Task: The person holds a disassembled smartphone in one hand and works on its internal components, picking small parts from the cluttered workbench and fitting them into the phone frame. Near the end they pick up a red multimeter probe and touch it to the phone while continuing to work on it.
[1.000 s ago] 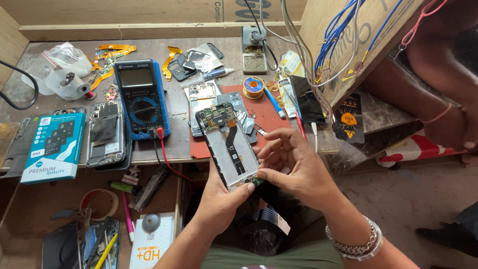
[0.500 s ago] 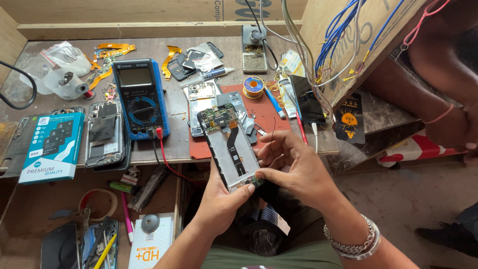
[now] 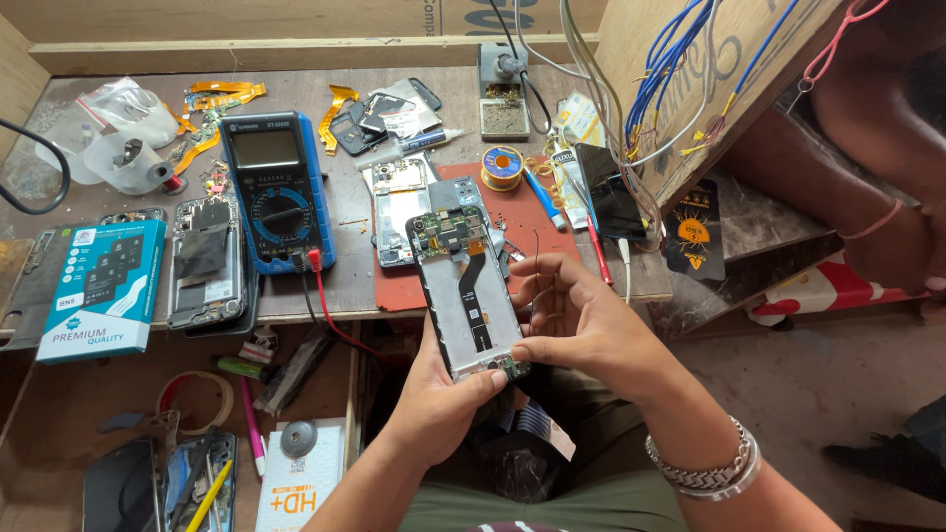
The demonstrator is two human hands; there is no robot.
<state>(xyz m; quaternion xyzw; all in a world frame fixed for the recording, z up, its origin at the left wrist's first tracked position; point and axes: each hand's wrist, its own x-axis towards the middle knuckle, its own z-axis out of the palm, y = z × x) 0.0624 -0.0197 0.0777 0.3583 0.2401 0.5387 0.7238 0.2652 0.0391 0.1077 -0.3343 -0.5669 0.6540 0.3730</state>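
Observation:
My left hand grips the lower end of an opened smartphone with no back cover; its green circuit board is at the top and a black flex cable runs down the silver frame. My right hand rests against the phone's right edge, index fingertip on the small board at the bottom, and a thin black wire rises from between its fingers. A metal bracelet circles the right wrist.
On the wooden bench lie a blue multimeter with red lead, another dismantled phone on a red mat, a third phone frame, a blue box, a solder spool and orange flex cables. Another person's arm is at the right.
The phone and both hands have stayed almost in place. My right fingers shifted slightly along the phone's right edge near its bottom.

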